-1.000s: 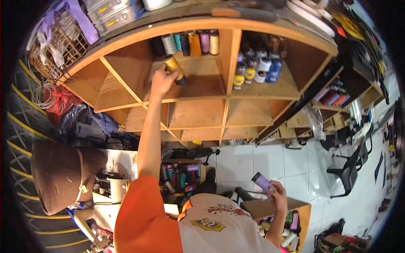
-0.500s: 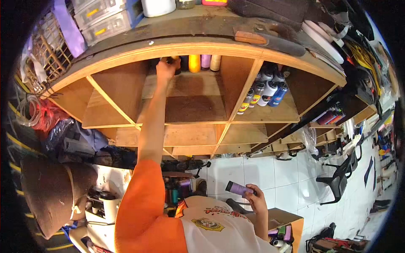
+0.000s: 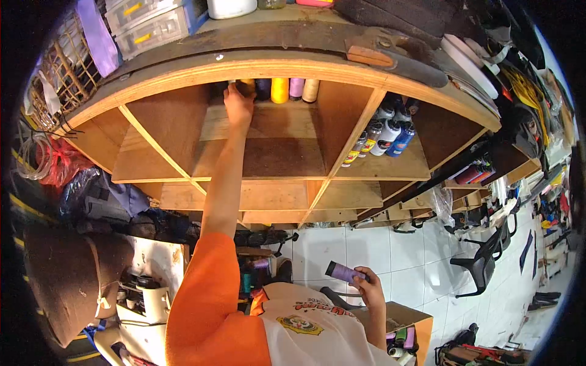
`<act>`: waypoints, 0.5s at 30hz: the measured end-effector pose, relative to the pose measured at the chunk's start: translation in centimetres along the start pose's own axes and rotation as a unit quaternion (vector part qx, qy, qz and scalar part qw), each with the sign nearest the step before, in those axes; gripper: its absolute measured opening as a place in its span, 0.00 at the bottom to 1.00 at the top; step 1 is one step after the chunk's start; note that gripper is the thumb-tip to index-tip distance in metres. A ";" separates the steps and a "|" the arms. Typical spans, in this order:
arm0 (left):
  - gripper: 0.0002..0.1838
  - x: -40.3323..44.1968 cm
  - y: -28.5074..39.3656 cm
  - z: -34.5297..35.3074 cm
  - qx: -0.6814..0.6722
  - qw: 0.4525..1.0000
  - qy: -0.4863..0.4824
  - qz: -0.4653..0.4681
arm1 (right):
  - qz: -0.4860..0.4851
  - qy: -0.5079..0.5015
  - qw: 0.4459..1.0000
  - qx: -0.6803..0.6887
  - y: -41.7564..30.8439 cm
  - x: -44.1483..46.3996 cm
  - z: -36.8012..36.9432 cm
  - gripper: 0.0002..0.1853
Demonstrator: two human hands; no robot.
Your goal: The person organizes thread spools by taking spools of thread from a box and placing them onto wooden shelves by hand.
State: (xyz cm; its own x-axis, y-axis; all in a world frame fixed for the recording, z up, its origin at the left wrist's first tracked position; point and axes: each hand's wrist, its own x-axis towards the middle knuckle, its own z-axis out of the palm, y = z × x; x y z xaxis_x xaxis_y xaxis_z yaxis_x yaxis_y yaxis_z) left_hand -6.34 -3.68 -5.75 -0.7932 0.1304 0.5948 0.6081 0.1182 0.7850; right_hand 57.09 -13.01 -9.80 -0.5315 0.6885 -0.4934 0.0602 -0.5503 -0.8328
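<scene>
My left hand (image 3: 238, 105) reaches into the upper middle compartment of the wooden shelf (image 3: 287, 68). Its fingers are closed around a golden-brown thread spool (image 3: 247, 87), partly hidden by the hand and the shelf edge. To its right stand a dark navy spool (image 3: 263, 89), a yellow spool (image 3: 279, 90), a light purple spool (image 3: 296, 89) and a cream spool (image 3: 310, 91), upright in a row. Low in front of my body, my right hand (image 3: 370, 287) grips a purple thread spool (image 3: 345, 272) with a black end, held tilted.
Several bottles (image 3: 384, 137) stand in the compartment to the right. A cardboard box (image 3: 421, 329) with more spools sits beside my right forearm. A black chair (image 3: 482, 268) is on the white tiled floor (image 3: 366, 247). Clear plastic drawers (image 3: 152, 33) stand on the shelf top.
My left hand has shifted slightly down and left in the compartment, and more of the golden-brown and navy spools shows. My right hand still holds the purple spool.
</scene>
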 end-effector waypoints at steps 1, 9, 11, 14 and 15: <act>0.35 0.0 -0.1 0.0 0.005 1.000 -0.002 -0.006 | -0.003 -0.003 1.000 0.002 -0.2 -0.2 0.2 0.16; 0.24 -1.2 4.7 -3.7 0.086 0.994 -0.071 0.018 | -0.080 -0.030 0.986 -0.143 -0.7 0.8 1.9 0.20; 0.22 -3.6 9.2 -6.9 0.136 0.986 -0.074 0.063 | -0.116 -0.051 0.974 -0.190 -3.2 1.0 4.5 0.23; 0.16 -10.3 16.5 -13.2 0.006 0.946 -0.324 -0.024 | -0.209 -0.113 0.943 -0.232 -6.7 2.6 8.8 0.30; 0.19 -13.4 18.4 -15.3 -0.124 0.901 -0.412 -0.061 | -0.247 -0.120 0.932 -0.237 -7.8 2.9 10.5 0.31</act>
State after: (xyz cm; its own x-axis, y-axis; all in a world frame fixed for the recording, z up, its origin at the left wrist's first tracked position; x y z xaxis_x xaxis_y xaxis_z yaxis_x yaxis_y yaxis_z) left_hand 15.03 -18.31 3.39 -0.4980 0.8299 0.2514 0.4119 -0.0288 0.9108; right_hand 46.15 -11.65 -2.08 -0.7637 0.6456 0.0032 0.0933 0.1153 -0.9889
